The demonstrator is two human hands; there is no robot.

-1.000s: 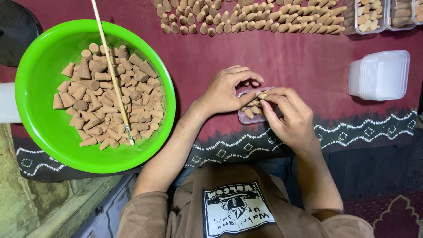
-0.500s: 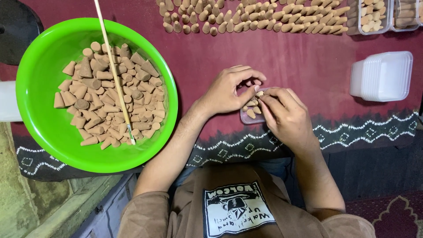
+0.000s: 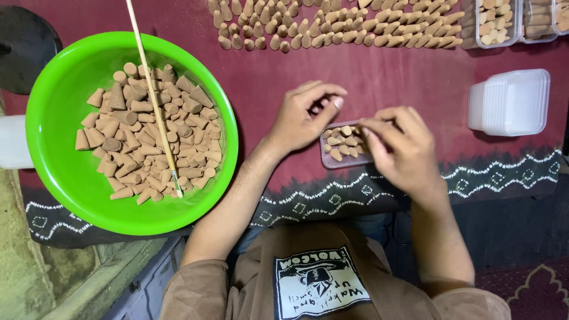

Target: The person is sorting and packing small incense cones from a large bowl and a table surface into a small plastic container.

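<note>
Change since the earlier frames: your two hands, then pressed together over the small clear tray, now sit a little apart, so more of the tray and the cones in it shows between them. Left hand: at the tray's left end, fingers curled, thumb and forefinger pinched near each other; whether a cone sits in that pinch cannot be told. Right hand: over the tray's right end, fingertips bunched and pressing down among the brown cones, gripping or nudging one; the fingers hide which. Tray: lying on the maroon cloth near its patterned front edge, partly filled, so by this reading the packing is under way and not finished. Green bowl: at the cloth's left edge, heaped with loose cones, a thin stick leaning across it. Rows of cones: along the far edge. Stack of empty clear trays: toward the right edge. Filled trays: far right corner.
</note>
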